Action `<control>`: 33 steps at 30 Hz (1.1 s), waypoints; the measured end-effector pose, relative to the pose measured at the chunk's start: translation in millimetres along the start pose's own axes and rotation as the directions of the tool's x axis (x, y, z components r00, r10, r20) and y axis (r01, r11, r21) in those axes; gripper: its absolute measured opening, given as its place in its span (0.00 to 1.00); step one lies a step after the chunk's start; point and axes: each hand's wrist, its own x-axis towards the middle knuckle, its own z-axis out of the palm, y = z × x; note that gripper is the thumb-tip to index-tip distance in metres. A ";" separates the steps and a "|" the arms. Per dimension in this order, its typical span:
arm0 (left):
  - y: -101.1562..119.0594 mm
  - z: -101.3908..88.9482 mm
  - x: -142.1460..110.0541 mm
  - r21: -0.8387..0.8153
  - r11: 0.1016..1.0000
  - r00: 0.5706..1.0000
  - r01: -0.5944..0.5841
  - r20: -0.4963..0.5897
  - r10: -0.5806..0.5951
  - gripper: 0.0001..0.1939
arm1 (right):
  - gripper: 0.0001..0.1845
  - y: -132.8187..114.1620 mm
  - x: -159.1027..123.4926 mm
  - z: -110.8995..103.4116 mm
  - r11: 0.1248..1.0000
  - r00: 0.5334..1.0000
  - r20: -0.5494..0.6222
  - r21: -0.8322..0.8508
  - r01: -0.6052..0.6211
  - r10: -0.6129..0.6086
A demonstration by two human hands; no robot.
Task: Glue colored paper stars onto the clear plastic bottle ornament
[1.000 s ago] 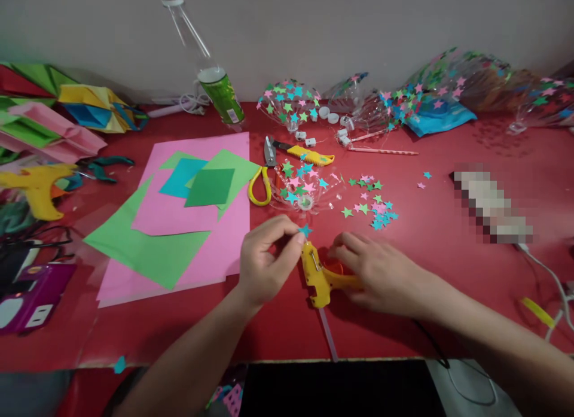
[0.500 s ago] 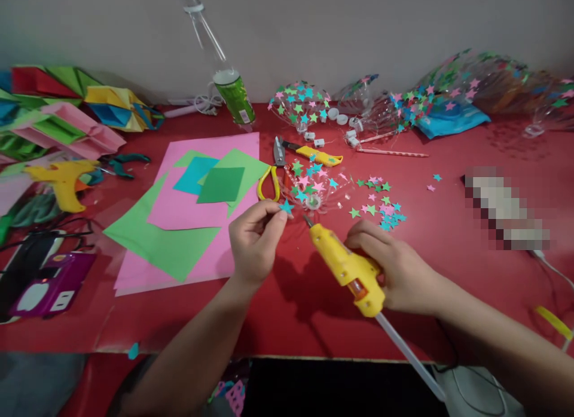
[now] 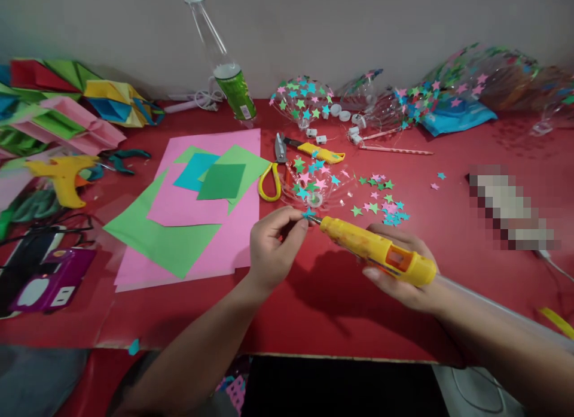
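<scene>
Between the thumb and forefinger of my left hand (image 3: 278, 243) is pinched a small blue paper star (image 3: 308, 213). My right hand (image 3: 403, 273) is wrapped around a yellow hot glue gun (image 3: 372, 246), its metal nozzle pointing left and at the star; whether the tip touches it I cannot tell. A clear glue stick (image 3: 488, 303) runs out of the gun's back end over my right forearm. Just beyond my hands lies a clear plastic bottle piece cut into strips (image 3: 315, 198), with several colored stars on it. Loose paper stars (image 3: 390, 210) are scattered to its right.
Scissors (image 3: 269, 180) and a yellow utility knife (image 3: 320, 152) lie behind the cut bottle. Colored paper sheets (image 3: 179, 249) spread at left, near another yellow glue gun (image 3: 67, 174) and a purple box (image 3: 54, 282). A bottle with a green label (image 3: 235, 91) stands by the wall.
The glue gun has swung from a steep slant to nearly level, and its nozzle has come to the blue star. My left hand has moved slightly right with the star.
</scene>
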 end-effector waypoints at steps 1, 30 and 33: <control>0.2 -0.1 -0.1 0.000 1.000 1.000 0.001 0.000 -0.001 0.09 | 0.04 0.6 -0.6 0.6 1.000 1.000 -0.002 0.011 -0.001 0.001; 1.2 -0.3 0.7 0.005 1.000 1.000 -0.010 0.000 0.010 0.08 | 0.04 2.6 1.9 -0.7 0.997 1.000 0.022 0.079 -0.019 0.017; 1.1 -0.1 0.7 0.002 1.000 1.000 -0.020 -0.006 0.020 0.08 | 0.05 1.7 3.5 -1.0 0.996 1.000 0.012 0.083 -0.011 0.010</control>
